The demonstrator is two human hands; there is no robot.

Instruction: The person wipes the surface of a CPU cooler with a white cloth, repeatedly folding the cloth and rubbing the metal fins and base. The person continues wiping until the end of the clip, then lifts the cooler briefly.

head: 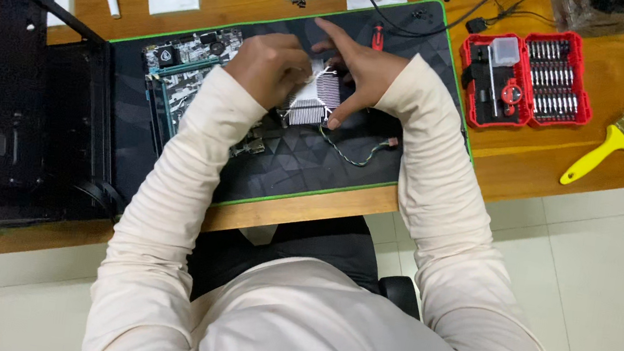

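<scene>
Hands, left (268,67) and right (363,72), each grip closed around a ribbed metal heatsink (313,98).

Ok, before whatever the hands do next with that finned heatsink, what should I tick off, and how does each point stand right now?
1. Both hands on the heatsink: ok. The left hand covers its left edge, the right hand its right.
2. Heatsink over the motherboard: ok, it sits at the board's right end.
3. Heatsink seated flat: cannot tell, the hands hide its edges.
4. Twisted cable free: ok, it trails loose across the dark mat.
5. Driver to hand: ok, the red bit set lies open to the right, a red-handled screwdriver just behind the hands.
6. Mounting screws in place: cannot tell.
</scene>
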